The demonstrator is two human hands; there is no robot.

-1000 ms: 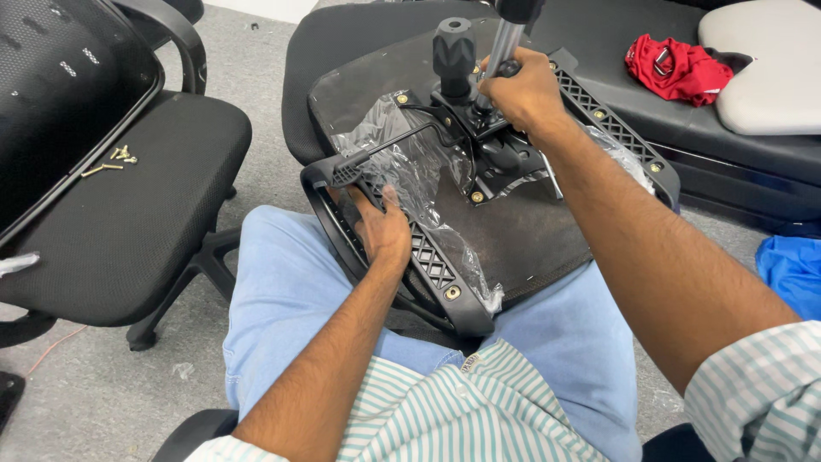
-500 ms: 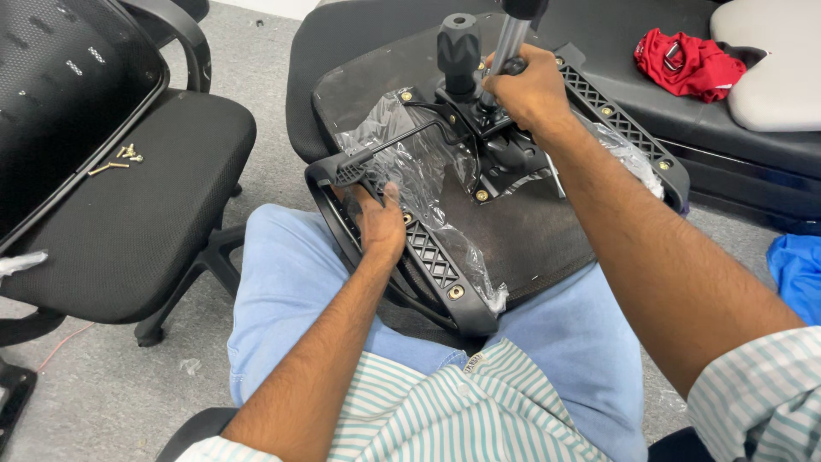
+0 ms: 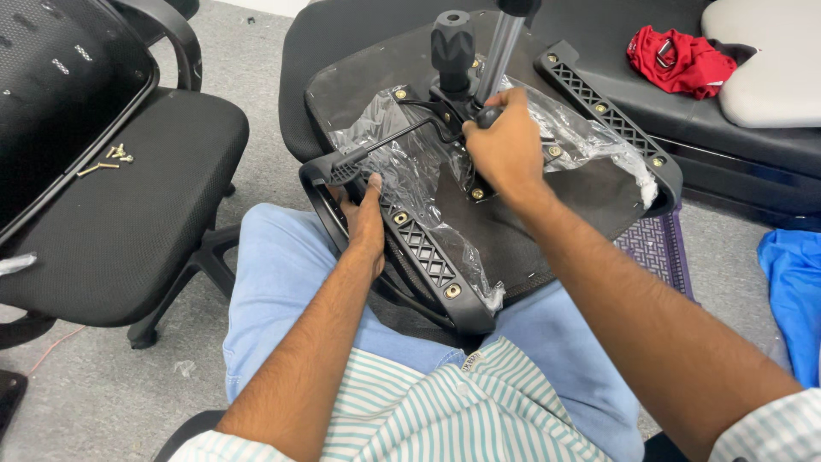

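Chair seat (image 3: 547, 214) lies upside down across my lap so the underside faces me. Left hand (image 3: 366, 218) clamps the armrest bracket (image 3: 419, 248) to stop it sliding. Right hand (image 3: 506, 145) is closed on a tool (image 3: 500, 51) at the centre mechanism (image 3: 453, 94). Tool tip hidden by my fingers, its top cut off. Plastic wrap (image 3: 410, 171) blurs the bolts.

Tight around the mechanism: black knob (image 3: 451, 38), metal column (image 3: 499, 53) and crinkled plastic wrap (image 3: 410, 162) crowd it; open seat underside (image 3: 590, 192) to the right.
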